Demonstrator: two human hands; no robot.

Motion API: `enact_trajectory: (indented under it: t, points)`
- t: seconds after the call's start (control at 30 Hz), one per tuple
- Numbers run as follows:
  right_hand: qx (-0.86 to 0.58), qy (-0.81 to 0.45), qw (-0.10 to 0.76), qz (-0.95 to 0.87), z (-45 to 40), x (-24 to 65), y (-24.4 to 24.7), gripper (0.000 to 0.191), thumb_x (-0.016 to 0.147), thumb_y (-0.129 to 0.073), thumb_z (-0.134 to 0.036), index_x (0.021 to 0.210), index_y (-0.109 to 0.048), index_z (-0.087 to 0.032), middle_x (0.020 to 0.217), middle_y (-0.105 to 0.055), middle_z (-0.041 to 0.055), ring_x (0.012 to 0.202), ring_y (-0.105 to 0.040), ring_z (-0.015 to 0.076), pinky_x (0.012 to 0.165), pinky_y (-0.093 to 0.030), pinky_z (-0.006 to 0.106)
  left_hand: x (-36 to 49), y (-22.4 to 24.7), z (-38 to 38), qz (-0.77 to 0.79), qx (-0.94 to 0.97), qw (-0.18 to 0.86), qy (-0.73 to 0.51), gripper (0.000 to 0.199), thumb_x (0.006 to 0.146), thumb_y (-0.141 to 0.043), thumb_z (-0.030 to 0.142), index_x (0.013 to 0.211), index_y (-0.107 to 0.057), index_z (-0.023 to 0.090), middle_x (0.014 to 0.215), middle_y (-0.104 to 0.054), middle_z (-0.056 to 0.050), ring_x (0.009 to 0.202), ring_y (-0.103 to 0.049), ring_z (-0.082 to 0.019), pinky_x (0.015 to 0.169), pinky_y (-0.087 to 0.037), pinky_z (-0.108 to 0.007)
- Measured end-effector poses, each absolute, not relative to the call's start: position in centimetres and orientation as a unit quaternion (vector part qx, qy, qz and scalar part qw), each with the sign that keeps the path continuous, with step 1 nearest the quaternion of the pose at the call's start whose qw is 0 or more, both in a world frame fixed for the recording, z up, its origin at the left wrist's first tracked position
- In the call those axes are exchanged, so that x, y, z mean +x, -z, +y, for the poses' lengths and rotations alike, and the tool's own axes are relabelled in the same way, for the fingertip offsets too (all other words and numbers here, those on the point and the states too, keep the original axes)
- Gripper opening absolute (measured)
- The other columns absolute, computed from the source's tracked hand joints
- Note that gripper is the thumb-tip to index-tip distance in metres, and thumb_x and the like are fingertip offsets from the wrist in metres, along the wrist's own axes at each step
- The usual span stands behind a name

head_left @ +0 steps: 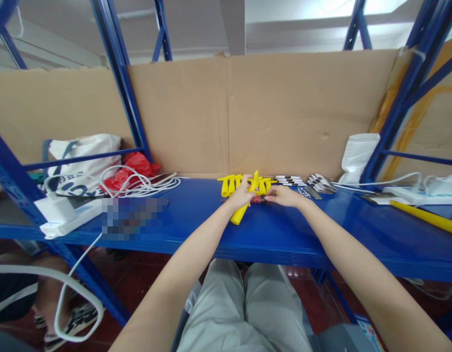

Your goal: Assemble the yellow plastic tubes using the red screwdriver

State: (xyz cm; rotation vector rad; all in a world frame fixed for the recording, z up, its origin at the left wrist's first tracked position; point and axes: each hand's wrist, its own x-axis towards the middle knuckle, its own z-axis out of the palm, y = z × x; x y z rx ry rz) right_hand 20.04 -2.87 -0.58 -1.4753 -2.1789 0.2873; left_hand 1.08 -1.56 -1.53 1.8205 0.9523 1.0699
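My left hand (241, 194) is wrapped round a yellow tapered tube (240, 214), which slants over the blue tabletop (200, 210) with its wide end toward me. Just right of it, my right hand (282, 196) has its fingers pinched at the end of a small dark and red item (258, 199) lying across below the yellow pieces. Behind both hands, several yellow cone-like pieces (231, 186) stand in a row near the cardboard. Further right are white-and-black strips (290, 180) and a fanned bundle of flat pieces (320, 183).
White cables (148, 185), a power strip (77, 218), a red plastic bag (132, 168) and a cloth bag (90, 156) sit at left. To the right are a white pouch (358, 157) and a long yellow tube (427, 217). Cardboard (284, 112) backs the blue shelf. A person's leg shows lower left.
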Motion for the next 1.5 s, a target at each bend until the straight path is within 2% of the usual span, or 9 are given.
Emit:
enact_trajectory:
  t: [0.07,0.17,0.33,0.57,0.83,1.1,1.37,1.5]
  points:
    - [-0.524,-0.050,0.307,-0.793,-2.5,19.9,0.7,0.008,0.080,-0.062,-0.020,0.073,-0.062,-0.017,0.078,-0.070,0.0048,0.071,-0.061,0.0146,0.067,-0.047,0.026,1.0,1.7,-1.5,0.360,0.734,0.405,-0.409,0.056,0.071,-0.059,0.006,0.118,-0.038,0.026,0.092,-0.059,0.002,0.047,-0.048,-0.005,0.044,-0.045,-0.020]
    - [-0.481,-0.032,0.398,-0.781,-2.2,19.5,0.6,0.008,0.081,-0.059,-0.023,0.081,-0.063,-0.017,0.086,-0.071,0.0057,0.072,-0.061,0.0148,0.069,-0.048,0.027,1.1,1.9,-1.4,0.340,0.749,0.412,-0.393,0.055,0.069,-0.061,0.006,0.116,-0.039,0.026,0.088,-0.058,0.003,0.045,-0.048,-0.005,0.042,-0.043,-0.018]
    - [-0.433,-0.065,0.456,-0.775,-2.4,18.8,0.4,0.012,0.083,-0.055,-0.028,0.084,-0.062,-0.018,0.085,-0.071,0.0052,0.071,-0.061,0.0149,0.068,-0.048,0.028,1.2,2.0,-1.3,0.333,0.760,0.408,-0.380,0.056,0.070,-0.057,0.004,0.118,-0.038,0.025,0.089,-0.055,0.002,0.042,-0.046,-0.004,0.040,-0.043,-0.020]
    - [-0.438,-0.065,0.479,-0.758,-2.5,18.5,0.5,0.009,0.080,-0.052,-0.026,0.074,-0.053,-0.020,0.071,-0.062,0.0011,0.061,-0.053,0.0132,0.062,-0.043,0.027,1.2,1.9,-1.4,0.323,0.770,0.411,-0.367,0.057,0.070,-0.058,0.004,0.119,-0.038,0.026,0.090,-0.056,0.002,0.043,-0.049,-0.004,0.041,-0.045,-0.019]
    - [-0.432,-0.112,0.477,-0.757,-2.0,18.8,1.1,0.012,0.080,-0.050,-0.031,0.075,-0.047,-0.022,0.062,-0.050,-0.0030,0.054,-0.047,0.0125,0.052,-0.038,0.025,1.3,1.9,-1.5,0.329,0.770,0.409,-0.363,0.055,0.072,-0.063,0.005,0.116,-0.039,0.026,0.085,-0.053,0.005,0.043,-0.045,-0.001,0.043,-0.046,-0.018]
    - [-0.445,-0.125,0.473,-0.750,-2.4,18.6,0.7,0.012,0.081,-0.049,-0.031,0.076,-0.044,-0.022,0.060,-0.047,-0.0046,0.052,-0.045,0.0114,0.051,-0.037,0.024,1.6,1.8,-1.8,0.308,0.755,0.440,-0.376,0.056,0.070,-0.056,0.001,0.117,-0.038,0.025,0.083,-0.056,0.004,0.048,-0.052,-0.005,0.042,-0.045,-0.017]
    - [-0.433,-0.130,0.480,-0.751,-2.8,18.5,0.2,0.010,0.081,-0.048,-0.030,0.076,-0.044,-0.022,0.057,-0.046,-0.0051,0.051,-0.046,0.0112,0.050,-0.038,0.023,1.7,1.7,-2.2,0.302,0.748,0.444,-0.389,0.057,0.069,-0.056,0.002,0.118,-0.039,0.024,0.075,-0.053,0.007,0.046,-0.050,-0.005,0.042,-0.044,-0.016]
    - [-0.451,-0.159,0.478,-0.737,-3.1,18.3,0.2,0.008,0.080,-0.048,-0.028,0.077,-0.044,-0.022,0.056,-0.046,-0.0057,0.047,-0.045,0.0104,0.049,-0.038,0.023,1.6,1.5,-2.0,0.327,0.738,0.427,-0.407,0.055,0.071,-0.054,0.003,0.120,-0.037,0.024,0.084,-0.060,0.003,0.047,-0.052,-0.006,0.044,-0.046,-0.019]
